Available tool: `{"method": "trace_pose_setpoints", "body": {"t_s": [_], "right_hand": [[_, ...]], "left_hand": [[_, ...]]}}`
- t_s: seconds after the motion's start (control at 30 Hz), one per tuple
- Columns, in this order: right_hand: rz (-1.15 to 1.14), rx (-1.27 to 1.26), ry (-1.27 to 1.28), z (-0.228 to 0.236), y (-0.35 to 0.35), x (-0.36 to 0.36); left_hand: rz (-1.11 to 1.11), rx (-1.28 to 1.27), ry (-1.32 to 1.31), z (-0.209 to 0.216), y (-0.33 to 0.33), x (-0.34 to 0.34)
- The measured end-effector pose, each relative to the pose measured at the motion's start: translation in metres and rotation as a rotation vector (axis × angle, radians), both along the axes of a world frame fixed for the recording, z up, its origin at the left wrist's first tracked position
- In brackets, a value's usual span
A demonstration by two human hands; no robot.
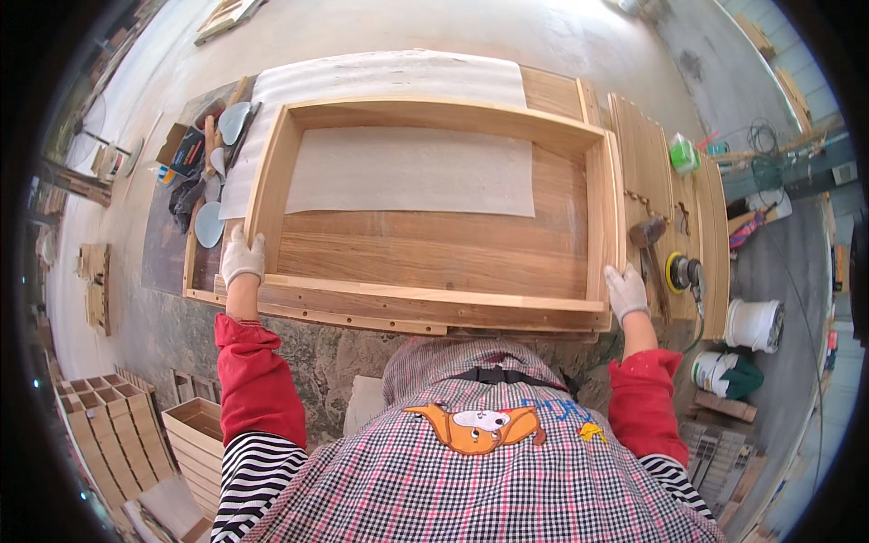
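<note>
A large rectangular wooden frame (434, 109) rests on the workbench in front of me, with open space inside its four sides. My left hand (243, 257), in a pale work glove, grips the frame's left side close to the near corner. At the opposite end my right hand (626, 291), gloved too, is closed on the right side near its front corner. Beneath the frame lies a sheet of white foam (407, 170) over brown wooden boards (425, 249). The fingertips on the frame's inner side are partly hidden.
Left on the bench are pale blue scrapers (208, 225) and a small dark box (188, 151). To the right lie a mallet (646, 232), a round sander (683, 271) with a hose, and a green-white package (683, 154). White buckets (754, 326) stand lower right; wooden drawers (195, 434) lower left.
</note>
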State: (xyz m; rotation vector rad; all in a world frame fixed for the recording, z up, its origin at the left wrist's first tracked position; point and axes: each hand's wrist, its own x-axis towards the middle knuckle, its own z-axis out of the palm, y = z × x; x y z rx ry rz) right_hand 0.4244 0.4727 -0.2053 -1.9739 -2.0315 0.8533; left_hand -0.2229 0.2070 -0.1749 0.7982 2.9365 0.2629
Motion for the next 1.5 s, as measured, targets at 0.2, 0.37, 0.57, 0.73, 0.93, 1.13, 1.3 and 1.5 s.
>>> {"method": "trace_pose_setpoints", "body": {"t_s": [0.2,0.37,0.57,0.73,0.93,1.13,1.3,1.5], "right_hand": [[-0.146,-0.051,0.659,-0.003,-0.014,0.027],[-0.356,-0.180,0.769,-0.015,-0.037,0.061],[-0.374,-0.195,0.740,-0.053,-0.074,0.111],[-0.398,-0.191,0.744,-0.070,-0.089,0.142],[-0.317,-0.169,0.727,-0.064,-0.069,0.156],[-0.235,-0.214,0.879,-0.055,-0.038,0.150],[-0.178,-0.309,0.881,-0.050,-0.017,0.135],[-0.204,0.483,-0.095,-0.040,0.023,0.156]], "left_hand": [[-0.656,0.543,-0.192,0.013,0.053,0.094],[-1.097,-0.122,-0.778,0.050,0.100,0.248],[-1.153,-0.334,-0.338,0.043,0.122,0.312],[-1.034,-0.404,-0.247,0.042,0.121,0.326],[-0.903,-0.451,-0.168,0.045,0.120,0.341],[-0.851,-0.474,-0.107,0.042,0.118,0.346],[-0.821,-0.459,-0.128,0.046,0.119,0.351],[-0.820,-0.401,-0.114,0.044,0.115,0.350]]}}
